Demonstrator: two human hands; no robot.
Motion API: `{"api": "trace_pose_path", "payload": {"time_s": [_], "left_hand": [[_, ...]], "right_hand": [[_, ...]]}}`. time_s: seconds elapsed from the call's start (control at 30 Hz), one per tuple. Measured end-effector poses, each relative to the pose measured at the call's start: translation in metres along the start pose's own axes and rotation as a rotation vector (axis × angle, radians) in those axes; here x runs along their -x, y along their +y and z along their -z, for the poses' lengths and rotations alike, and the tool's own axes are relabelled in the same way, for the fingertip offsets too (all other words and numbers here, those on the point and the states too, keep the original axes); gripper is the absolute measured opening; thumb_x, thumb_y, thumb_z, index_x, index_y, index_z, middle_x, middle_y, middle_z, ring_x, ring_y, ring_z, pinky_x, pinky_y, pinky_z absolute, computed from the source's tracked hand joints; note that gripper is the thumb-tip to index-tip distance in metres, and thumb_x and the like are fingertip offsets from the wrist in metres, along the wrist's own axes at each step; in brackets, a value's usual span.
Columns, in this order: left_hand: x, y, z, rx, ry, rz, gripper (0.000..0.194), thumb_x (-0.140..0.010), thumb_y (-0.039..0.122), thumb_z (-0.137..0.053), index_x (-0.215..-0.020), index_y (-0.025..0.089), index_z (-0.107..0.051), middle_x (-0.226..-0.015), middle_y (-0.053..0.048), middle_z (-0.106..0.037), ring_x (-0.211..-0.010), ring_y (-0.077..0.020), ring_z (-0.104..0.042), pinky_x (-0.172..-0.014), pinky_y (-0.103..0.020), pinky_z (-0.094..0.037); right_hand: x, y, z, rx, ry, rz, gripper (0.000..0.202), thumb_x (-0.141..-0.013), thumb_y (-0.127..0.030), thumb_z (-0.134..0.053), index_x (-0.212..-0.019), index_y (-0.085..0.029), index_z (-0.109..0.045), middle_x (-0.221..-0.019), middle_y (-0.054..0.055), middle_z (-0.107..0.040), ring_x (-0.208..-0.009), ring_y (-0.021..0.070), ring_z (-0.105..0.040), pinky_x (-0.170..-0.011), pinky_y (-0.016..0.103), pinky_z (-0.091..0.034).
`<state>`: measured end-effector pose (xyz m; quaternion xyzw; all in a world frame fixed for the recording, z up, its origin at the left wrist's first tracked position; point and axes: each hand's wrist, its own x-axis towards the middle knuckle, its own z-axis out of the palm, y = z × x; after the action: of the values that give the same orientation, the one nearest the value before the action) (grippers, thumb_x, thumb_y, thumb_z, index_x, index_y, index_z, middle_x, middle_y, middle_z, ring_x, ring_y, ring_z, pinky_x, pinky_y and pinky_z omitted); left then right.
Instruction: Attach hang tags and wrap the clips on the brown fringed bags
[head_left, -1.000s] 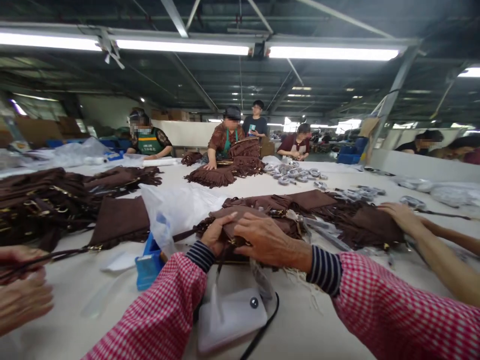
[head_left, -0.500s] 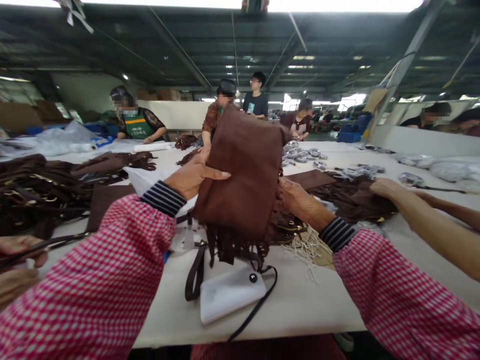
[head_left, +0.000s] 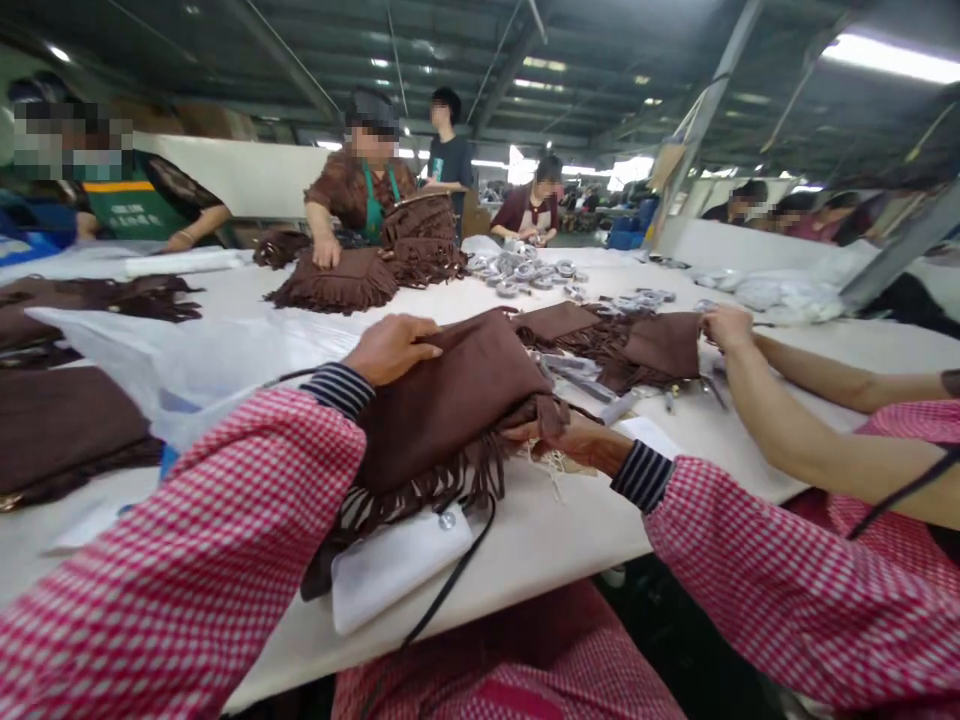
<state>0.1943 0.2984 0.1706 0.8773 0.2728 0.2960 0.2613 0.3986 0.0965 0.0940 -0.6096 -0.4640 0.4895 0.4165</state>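
Observation:
A dark brown fringed bag (head_left: 457, 385) is between my two hands, tilted, its fringe hanging low over the table. My left hand (head_left: 394, 348) grips its upper left edge, thumb on the near face. At the lower right side my right hand (head_left: 566, 440) is closed on the bag's edge, fingers partly behind the fringe. Just below the fringe a white phone (head_left: 401, 570) with a dark cord lies near the table's front edge. A clear plastic bag (head_left: 202, 350) spreads beyond my left forearm.
A co-worker's hand (head_left: 727, 328) at the right holds another brown bag (head_left: 664, 345). Across the white table (head_left: 570, 520), a person (head_left: 367, 180) handles a stack of fringed bags (head_left: 424, 235). Grey wrapped straps (head_left: 525, 270) lie mid-table. Another brown bag (head_left: 67, 420) rests at the left.
The brown bag has come down from upright to a tilted pose near the table, my hands still on it. My view has turned to the right.

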Motion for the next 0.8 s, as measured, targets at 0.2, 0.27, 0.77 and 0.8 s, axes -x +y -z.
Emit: {"api": "trace_pose_path", "payload": {"time_s": [0.2,0.27,0.77,0.8], "left_hand": [[0.009,-0.063,-0.074,-0.342,-0.091,-0.092,0.037,-0.091,0.024,-0.050,-0.125,0.022,-0.066,-0.133,-0.008,-0.064,-0.123,-0.0276,-0.056,-0.109,-0.040,-0.039],[0.010,-0.066,-0.076,-0.396,-0.098,-0.111,0.037,-0.094,0.026,-0.047,-0.127,0.022,-0.063,-0.136,-0.008,-0.062,-0.125,-0.0270,-0.055,-0.110,-0.040,-0.038],[0.085,-0.056,0.001,-0.112,0.140,0.200,0.039,-0.082,0.042,-0.060,-0.113,0.019,-0.066,-0.101,-0.006,-0.071,-0.084,-0.0217,-0.065,-0.080,-0.034,-0.050],[0.095,-0.058,0.008,-0.071,0.169,0.233,0.038,-0.082,0.044,-0.060,-0.108,0.018,-0.068,-0.096,-0.006,-0.072,-0.082,-0.0211,-0.065,-0.077,-0.032,-0.050]], "right_hand": [[0.048,0.025,0.039,0.499,0.130,0.212,0.016,-0.084,-0.027,-0.066,-0.095,-0.016,-0.071,-0.089,0.004,-0.069,-0.082,0.0189,-0.062,-0.070,0.030,-0.048],[0.066,0.027,0.039,0.740,0.190,0.311,0.013,-0.090,-0.022,-0.058,-0.095,-0.017,-0.069,-0.094,0.005,-0.067,-0.086,0.0186,-0.060,-0.076,0.031,-0.045],[0.055,0.050,0.006,1.772,-0.182,0.733,0.017,-0.092,-0.003,-0.049,-0.086,-0.016,-0.059,-0.082,0.008,-0.058,-0.073,0.0207,-0.054,-0.062,0.033,-0.034],[0.055,0.050,0.007,1.755,-0.195,0.752,0.017,-0.091,-0.002,-0.050,-0.087,-0.016,-0.059,-0.083,0.008,-0.059,-0.072,0.0204,-0.054,-0.062,0.033,-0.034]]}}
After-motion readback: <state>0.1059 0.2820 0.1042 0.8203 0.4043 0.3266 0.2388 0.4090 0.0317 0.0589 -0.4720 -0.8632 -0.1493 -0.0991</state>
